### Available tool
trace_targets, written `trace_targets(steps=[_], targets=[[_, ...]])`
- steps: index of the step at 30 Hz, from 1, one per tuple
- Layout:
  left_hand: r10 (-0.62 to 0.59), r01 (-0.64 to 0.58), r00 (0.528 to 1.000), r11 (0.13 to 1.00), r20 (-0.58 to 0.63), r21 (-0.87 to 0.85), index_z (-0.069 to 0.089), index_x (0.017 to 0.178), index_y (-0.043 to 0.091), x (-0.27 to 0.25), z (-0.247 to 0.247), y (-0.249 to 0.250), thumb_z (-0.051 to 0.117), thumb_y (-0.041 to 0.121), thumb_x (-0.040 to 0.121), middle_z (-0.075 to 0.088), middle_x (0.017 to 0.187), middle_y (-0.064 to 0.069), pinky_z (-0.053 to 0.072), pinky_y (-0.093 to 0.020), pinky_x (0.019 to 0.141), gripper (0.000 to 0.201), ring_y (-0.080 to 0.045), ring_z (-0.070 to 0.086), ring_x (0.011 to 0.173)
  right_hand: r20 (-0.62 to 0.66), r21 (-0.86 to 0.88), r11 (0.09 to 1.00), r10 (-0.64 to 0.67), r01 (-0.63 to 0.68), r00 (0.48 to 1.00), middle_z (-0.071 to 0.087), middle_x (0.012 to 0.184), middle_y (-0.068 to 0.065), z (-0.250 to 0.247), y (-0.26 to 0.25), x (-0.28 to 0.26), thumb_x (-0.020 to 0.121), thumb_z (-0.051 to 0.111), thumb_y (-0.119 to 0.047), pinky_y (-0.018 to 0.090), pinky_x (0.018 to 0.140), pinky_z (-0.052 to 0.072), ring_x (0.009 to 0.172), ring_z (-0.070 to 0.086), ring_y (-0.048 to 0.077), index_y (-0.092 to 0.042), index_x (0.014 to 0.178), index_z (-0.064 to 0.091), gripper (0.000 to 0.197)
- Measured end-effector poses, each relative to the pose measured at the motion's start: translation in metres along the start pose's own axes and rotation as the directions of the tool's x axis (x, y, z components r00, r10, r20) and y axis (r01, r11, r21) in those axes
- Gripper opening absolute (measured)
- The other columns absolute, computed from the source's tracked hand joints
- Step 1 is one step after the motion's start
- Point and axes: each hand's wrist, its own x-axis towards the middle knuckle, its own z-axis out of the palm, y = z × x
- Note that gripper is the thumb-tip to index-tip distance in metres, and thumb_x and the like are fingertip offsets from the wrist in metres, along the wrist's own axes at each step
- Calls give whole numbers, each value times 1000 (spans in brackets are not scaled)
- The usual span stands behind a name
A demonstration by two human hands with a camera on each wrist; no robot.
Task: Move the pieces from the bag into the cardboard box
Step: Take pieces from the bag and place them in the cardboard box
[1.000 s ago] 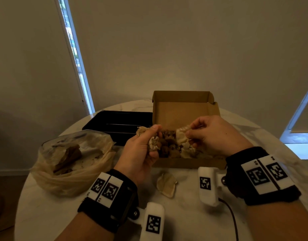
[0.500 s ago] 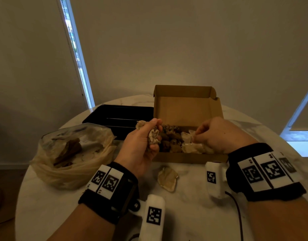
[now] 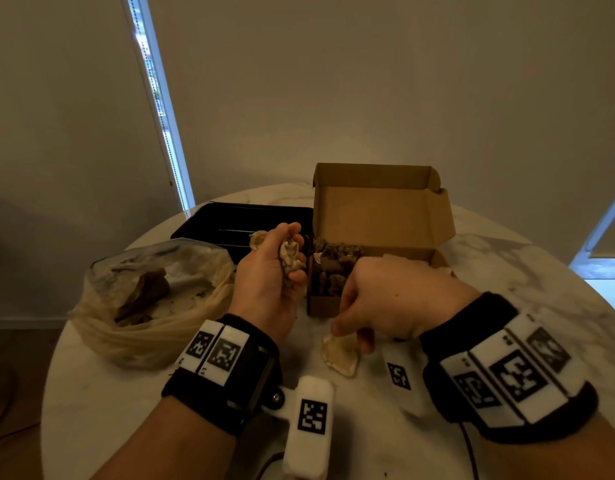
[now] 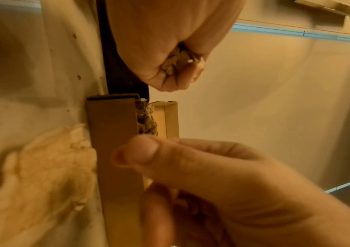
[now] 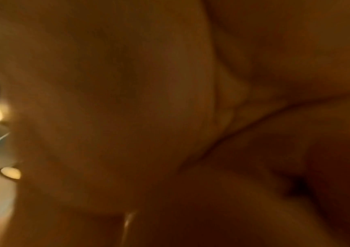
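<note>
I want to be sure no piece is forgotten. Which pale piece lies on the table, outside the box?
The flat pale piece before the cardboard box, under the right hand; the others are in the left hand.

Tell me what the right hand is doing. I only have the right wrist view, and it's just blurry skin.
Observer: In the head view, the right hand is down at a pale piece lying on the table in front of the cardboard box. I cannot tell whether it grips the piece.
Operator: And the left hand?
Observer: The left hand holds crumpled pale pieces, raised beside the box's left wall.
Operator: Anything in the box?
Observer: Yes, brown pieces lie inside, and its lid stands open.
</note>
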Motion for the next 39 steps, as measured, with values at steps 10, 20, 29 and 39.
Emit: trace_targets(steps=[10, 20, 29, 39], targets=[[-17, 17, 1000, 1000, 8, 7, 70, 103, 11, -2, 0, 0, 60, 27, 100, 63, 75, 1, 34, -13, 37, 19, -6, 49, 56, 40, -191, 982, 3, 5, 999, 70, 89, 3, 17, -5, 11, 87, 68, -19, 39, 75, 57, 89, 67, 24, -19, 93, 71, 6], [14, -34, 997, 960, 72, 279, 69, 116, 2, -3, 4, -9, 73, 30, 91, 67, 95, -11, 33, -16, 39, 38, -8, 55, 60, -504, 376, 914, 63, 153, 861, 71, 75, -5, -13, 26, 3, 93, 68, -32, 20, 55, 40, 63, 60, 5, -27, 85, 67, 10], [9, -89, 983, 900, 186, 426, 72, 116, 2, -14, 10, -13, 72, 24, 92, 73, 92, -9, 31, -17, 42, 32, -9, 59, 68, -538, 391, 914, 134, 106, 832, 72, 79, -4, -6, 29, 14, 91, 68, -40, 29, 61, 46, 76, 67, 13, -27, 83, 64, 16], [7, -46, 995, 920, 101, 390, 74, 111, 7, -9, 6, -14, 72, 24, 93, 76, 104, -16, 36, -16, 41, 25, -7, 62, 67, -527, 576, 794, 179, 194, 831, 74, 86, 3, -15, 45, 20, 90, 76, -21, 32, 66, 60, 75, 72, 16, -26, 97, 63, 15]])
